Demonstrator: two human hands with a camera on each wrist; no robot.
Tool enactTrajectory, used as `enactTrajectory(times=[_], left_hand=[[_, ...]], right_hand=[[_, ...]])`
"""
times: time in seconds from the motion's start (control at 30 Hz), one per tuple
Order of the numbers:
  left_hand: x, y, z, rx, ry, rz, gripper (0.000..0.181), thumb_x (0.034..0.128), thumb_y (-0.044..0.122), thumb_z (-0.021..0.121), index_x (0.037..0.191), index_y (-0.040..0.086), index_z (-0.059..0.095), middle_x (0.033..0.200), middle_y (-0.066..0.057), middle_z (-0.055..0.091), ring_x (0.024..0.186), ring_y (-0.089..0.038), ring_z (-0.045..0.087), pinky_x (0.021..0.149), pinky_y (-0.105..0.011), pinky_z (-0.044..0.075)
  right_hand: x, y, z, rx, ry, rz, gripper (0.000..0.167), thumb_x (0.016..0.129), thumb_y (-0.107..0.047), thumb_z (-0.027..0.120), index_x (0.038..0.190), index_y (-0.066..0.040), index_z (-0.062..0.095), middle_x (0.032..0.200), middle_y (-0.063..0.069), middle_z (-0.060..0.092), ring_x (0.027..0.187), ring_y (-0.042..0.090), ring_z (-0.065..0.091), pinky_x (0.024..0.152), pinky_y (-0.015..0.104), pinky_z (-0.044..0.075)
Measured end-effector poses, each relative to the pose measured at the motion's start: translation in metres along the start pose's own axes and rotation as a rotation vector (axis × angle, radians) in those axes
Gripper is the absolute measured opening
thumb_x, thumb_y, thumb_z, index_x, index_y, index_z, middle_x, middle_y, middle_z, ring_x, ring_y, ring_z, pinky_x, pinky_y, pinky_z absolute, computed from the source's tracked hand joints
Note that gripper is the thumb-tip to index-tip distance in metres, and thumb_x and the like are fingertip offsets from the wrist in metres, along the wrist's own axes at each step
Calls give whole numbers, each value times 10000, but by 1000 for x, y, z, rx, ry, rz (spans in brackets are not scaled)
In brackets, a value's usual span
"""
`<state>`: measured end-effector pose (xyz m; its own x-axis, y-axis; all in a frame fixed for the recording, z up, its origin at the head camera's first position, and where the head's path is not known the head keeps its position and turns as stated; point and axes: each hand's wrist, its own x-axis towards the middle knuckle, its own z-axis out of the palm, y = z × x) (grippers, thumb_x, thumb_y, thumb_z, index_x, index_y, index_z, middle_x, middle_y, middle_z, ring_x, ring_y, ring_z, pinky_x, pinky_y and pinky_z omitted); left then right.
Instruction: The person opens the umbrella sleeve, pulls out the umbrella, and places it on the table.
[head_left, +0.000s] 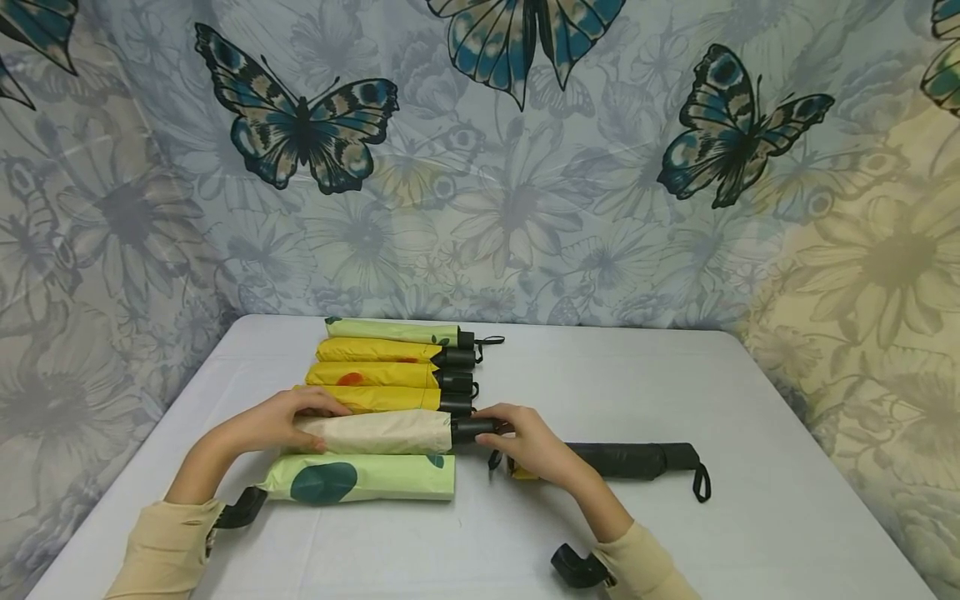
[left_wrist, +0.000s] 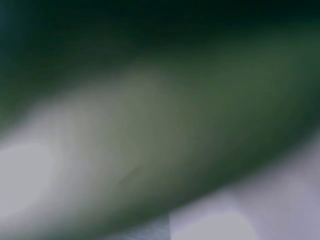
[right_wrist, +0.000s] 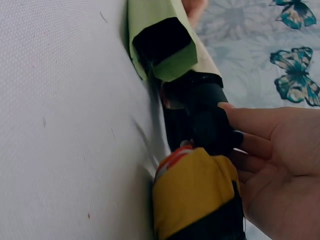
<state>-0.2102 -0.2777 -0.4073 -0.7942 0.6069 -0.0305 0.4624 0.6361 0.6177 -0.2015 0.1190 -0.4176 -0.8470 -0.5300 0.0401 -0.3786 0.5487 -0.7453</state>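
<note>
A cream folded umbrella [head_left: 382,432] with a black handle [head_left: 471,430] lies crosswise on the table. My left hand [head_left: 281,421] grips its left end, thumb on the near side and fingers over the far side. At the other end, my right hand [head_left: 528,442] pinches the black handle, which also shows in the right wrist view beside the right hand [right_wrist: 280,155]. Just in front lies a light green folded umbrella [head_left: 397,479] with a dark green oval. A blurred green surface [left_wrist: 150,135] fills most of the left wrist view, so the left fingers are hidden there.
Behind the cream one lie yellow folded umbrellas [head_left: 382,374] in a row, with another light green umbrella [head_left: 390,332] farthest back. A black folded umbrella [head_left: 630,461] with a yellow part lies under and right of my right forearm. The white table [head_left: 750,542] meets a butterfly-patterned cloth [head_left: 517,208].
</note>
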Motion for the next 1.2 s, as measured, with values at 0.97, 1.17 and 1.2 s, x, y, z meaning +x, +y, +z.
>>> enactTrajectory(times=[0.97, 1.17, 1.2], left_hand=[[0, 1, -1, -10, 11, 6, 358, 875, 170, 722, 1229, 180, 668, 1193, -37, 652, 1093, -257, 566, 812, -293, 497], [1, -1, 0, -3, 36, 44, 354, 851, 116, 736, 1199, 157, 688, 1189, -69, 665, 1082, -250, 592, 824, -269, 513], [1, -1, 0, -6, 38, 44, 356, 844, 110, 742, 1193, 155, 691, 1185, -71, 666, 1079, -242, 595, 823, -262, 515]], right_hand=[[-29, 23, -33, 105, 60, 54, 369, 943, -260, 651, 1265, -81, 629, 1259, 149, 643, 1095, 309, 671, 856, 295, 577], [-34, 28, -35, 128, 68, 81, 371, 938, -260, 658, 1262, -80, 631, 1242, 163, 647, 1051, 286, 686, 786, 224, 560], [-34, 28, -35, 132, 70, 84, 372, 937, -259, 659, 1262, -81, 631, 1239, 165, 648, 1047, 283, 688, 782, 223, 560]])
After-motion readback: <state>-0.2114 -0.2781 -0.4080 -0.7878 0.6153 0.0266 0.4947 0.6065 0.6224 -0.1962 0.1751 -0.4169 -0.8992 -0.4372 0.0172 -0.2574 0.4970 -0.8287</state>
